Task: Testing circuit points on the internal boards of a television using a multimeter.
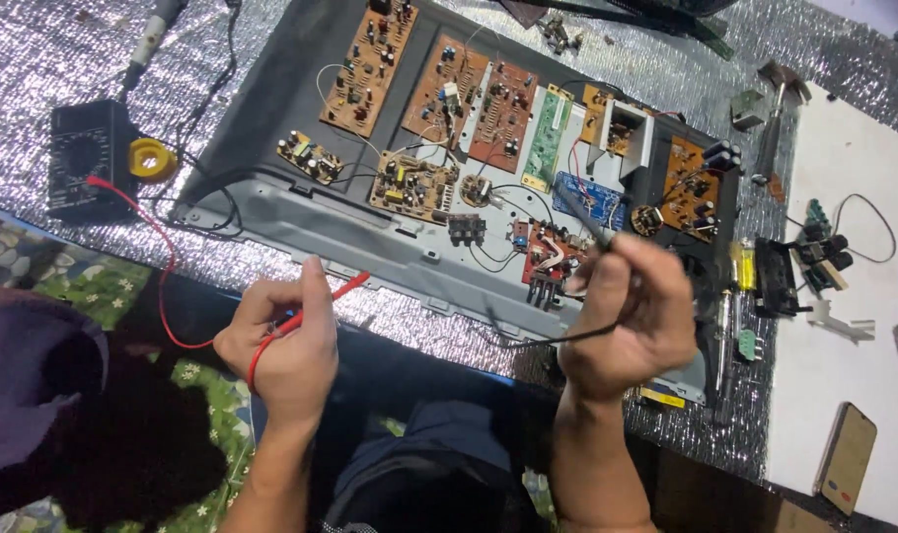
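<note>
Two hands hold meter probes over a panel of circuit boards.

The left hand [276, 341] is closed around the red probe [316, 304], its tip at the near edge of the grey panel [301, 212]. The right hand [629, 316] pinches the black probe [589, 225], tip near the blue board [587, 200]. The probes look light, stiff and best gripped by their handles; their thin wires are floppy. The black meter [89, 160] lies far left.

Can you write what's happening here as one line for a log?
left hand: holds red probe | right hand: holds black probe over circuit boards | multimeter: left
</note>
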